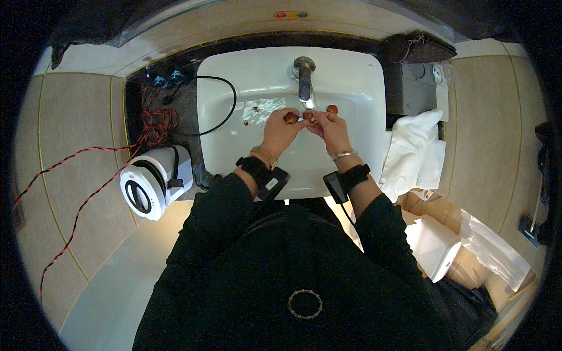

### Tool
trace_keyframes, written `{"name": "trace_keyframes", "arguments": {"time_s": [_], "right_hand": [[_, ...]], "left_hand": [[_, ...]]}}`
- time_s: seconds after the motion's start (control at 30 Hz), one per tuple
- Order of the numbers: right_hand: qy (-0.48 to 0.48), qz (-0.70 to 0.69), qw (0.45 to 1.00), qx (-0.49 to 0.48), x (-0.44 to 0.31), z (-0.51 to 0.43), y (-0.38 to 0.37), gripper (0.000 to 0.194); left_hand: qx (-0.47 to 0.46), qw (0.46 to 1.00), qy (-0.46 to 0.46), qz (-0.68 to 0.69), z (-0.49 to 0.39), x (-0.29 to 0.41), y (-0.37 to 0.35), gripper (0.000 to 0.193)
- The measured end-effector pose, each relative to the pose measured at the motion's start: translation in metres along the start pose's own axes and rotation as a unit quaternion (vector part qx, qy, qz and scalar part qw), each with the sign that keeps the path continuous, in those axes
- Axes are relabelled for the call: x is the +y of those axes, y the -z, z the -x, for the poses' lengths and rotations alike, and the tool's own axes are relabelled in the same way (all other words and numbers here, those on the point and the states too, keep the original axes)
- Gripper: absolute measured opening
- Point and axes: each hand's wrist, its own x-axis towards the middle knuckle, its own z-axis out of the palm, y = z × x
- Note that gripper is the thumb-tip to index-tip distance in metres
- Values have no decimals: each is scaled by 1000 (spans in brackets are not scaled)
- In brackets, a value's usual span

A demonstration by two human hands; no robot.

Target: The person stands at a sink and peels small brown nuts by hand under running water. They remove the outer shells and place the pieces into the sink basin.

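Both hands are over a white ceramic sink [360,79], just below its chrome faucet [304,81]. My left hand [279,134] grips a small reddish-brown round piece of food [290,118] between thumb and fingers. My right hand [331,131] pinches a second reddish piece [309,116] with paler bits showing, right under the spout. The two hands nearly touch. Another reddish round piece [332,109] lies in the basin beyond my right fingers. Small brown scraps [246,123] lie in the basin on the left. What exactly the pieces are, I cannot tell.
Left of the sink are a black cable [235,98], a red-and-black twisted cord [153,127] and a white cylindrical device [145,188]. On the right lie white towels [412,149] beside a grey box [410,90]. A white bin [434,245] stands lower right.
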Motion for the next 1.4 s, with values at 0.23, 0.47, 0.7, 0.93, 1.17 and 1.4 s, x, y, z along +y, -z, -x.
{"name": "trace_keyframes", "arguments": {"time_s": [0.23,0.47,0.7,0.93,1.17,1.4], "right_hand": [[-9,96,995,42,8,-8,-3,28],[161,346,924,-9,7,12,2,22],[130,367,913,-123,-7,22,-1,19],[0,212,962,-174,-11,24,-1,19],[80,210,966,-126,-8,31,-8,17],[343,547,745,-168,-17,41,-12,16]], "left_hand": [[22,996,-69,-52,-23,-5,-10,36],[-89,979,155,102,22,13,18,30],[-135,963,165,164,39,3,32,31],[-163,935,180,258,43,-5,42,33],[-176,943,177,218,42,-2,46,34],[-177,958,186,124,43,5,44,31]]}}
